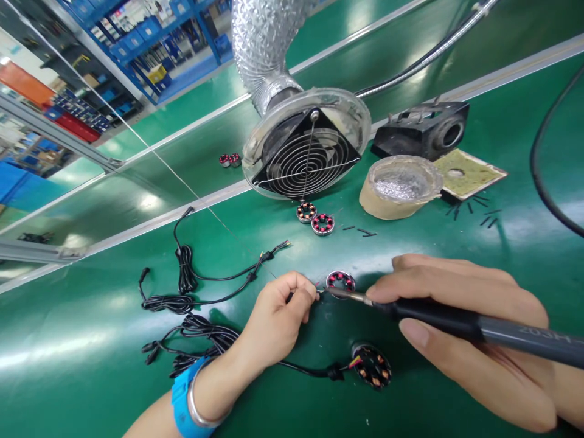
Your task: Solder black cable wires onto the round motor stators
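While pinching a wire, left fingers (305,296) curled; right hand (460,322) wrapped around soldering iron (456,322).

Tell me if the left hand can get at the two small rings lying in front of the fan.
Probably yes. The left hand is pinching a wire by the ring being soldered, and only bare green mat lies between it and the two rings. It would have to let go first.

The soldering iron (479,328) runs off the right edge, its cord unseen; beside its tip, whatever the left hand (278,316) pinches is too small to tell; the right hand (474,340) is cut off too.
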Action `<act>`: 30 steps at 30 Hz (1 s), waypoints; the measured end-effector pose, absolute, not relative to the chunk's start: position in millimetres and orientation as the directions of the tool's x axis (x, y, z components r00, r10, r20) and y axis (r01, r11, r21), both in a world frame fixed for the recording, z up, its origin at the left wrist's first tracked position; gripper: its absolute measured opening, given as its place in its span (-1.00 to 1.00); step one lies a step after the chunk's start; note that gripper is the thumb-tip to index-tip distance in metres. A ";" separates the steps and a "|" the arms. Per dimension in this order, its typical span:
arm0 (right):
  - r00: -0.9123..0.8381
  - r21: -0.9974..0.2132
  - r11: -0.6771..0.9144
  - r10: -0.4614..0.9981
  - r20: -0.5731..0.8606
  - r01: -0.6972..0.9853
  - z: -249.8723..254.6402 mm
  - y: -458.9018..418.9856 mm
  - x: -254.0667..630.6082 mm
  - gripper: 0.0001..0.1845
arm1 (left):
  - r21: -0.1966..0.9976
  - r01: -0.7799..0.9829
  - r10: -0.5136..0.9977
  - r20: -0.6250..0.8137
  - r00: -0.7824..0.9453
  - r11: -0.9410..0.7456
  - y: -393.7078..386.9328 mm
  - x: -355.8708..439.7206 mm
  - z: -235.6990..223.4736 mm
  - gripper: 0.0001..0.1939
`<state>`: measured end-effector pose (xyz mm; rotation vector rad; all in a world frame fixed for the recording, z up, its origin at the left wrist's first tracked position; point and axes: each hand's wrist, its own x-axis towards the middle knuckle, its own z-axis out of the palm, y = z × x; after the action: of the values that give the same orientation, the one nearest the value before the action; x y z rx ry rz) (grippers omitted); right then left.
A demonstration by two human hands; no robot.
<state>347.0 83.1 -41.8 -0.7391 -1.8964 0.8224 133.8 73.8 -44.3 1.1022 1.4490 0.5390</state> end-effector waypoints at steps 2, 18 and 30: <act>-0.403 -0.786 0.596 0.768 0.498 0.164 -42.2 83.5 346.7 -0.74 | 0.838 0.316 0.857 -0.501 0.122 0.445 73.9 134.1 -43.9 -0.73; -0.410 -0.739 0.636 0.748 0.522 0.221 -41.8 76.1 347.0 -0.70 | 0.844 0.303 0.859 -0.495 0.126 0.442 73.0 133.8 -43.3 -0.72; -0.379 -0.754 0.603 0.782 0.494 0.261 -39.1 73.2 351.7 -0.74 | 0.842 0.289 0.855 -0.504 0.123 0.455 74.3 135.3 -43.2 -0.71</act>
<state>351.7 73.2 -39.1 -0.8319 -1.9259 0.7268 135.3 74.3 -43.2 1.0791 1.4372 0.5594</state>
